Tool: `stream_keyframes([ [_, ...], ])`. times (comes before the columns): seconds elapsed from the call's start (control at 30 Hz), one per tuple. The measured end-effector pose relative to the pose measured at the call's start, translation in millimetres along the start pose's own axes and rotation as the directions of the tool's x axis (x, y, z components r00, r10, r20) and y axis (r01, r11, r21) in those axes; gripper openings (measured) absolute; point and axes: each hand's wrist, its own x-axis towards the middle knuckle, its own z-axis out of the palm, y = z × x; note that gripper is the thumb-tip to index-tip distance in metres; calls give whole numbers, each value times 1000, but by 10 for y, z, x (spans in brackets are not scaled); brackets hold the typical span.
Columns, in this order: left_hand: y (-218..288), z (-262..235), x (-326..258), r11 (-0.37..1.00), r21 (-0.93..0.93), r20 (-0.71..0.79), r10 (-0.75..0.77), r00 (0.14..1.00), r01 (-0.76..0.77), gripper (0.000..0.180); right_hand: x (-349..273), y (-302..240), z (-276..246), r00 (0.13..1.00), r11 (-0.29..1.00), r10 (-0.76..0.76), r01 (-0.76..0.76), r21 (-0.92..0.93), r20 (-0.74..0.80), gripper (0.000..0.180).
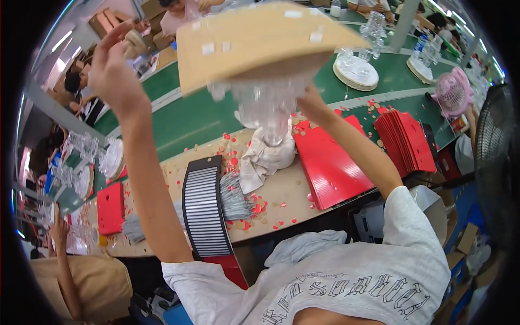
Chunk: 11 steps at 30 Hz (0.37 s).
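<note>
A tan board (254,46) with small white squares on its face is tilted in the air, blurred by motion. Clear plastic parts (271,103) hang beneath it, above a crumpled whitish cloth (271,154) on the bench. My right hand (310,100) is closed at the right side of these plastic parts and bears them up with the board; its fingertips are hidden. Raised left of the board, my left hand (116,76) has its fingers stretched out and apart, holding nothing.
Red sheets (336,162) and a red stack (403,141) lie at right, amid scattered red and tan discs. A black-and-white striped curved piece (205,206) sits over grey strands (236,197). Round bases (356,73) bear clear parts. A pink fan (454,93) and other people are nearby.
</note>
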Motion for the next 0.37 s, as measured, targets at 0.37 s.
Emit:
stream_keyframes([
  [0.37,187,-1281,-1443,929,85,-116,-349,930,359,19,1643,-424,-896,908,291,-172,418,-861,383,62],
])
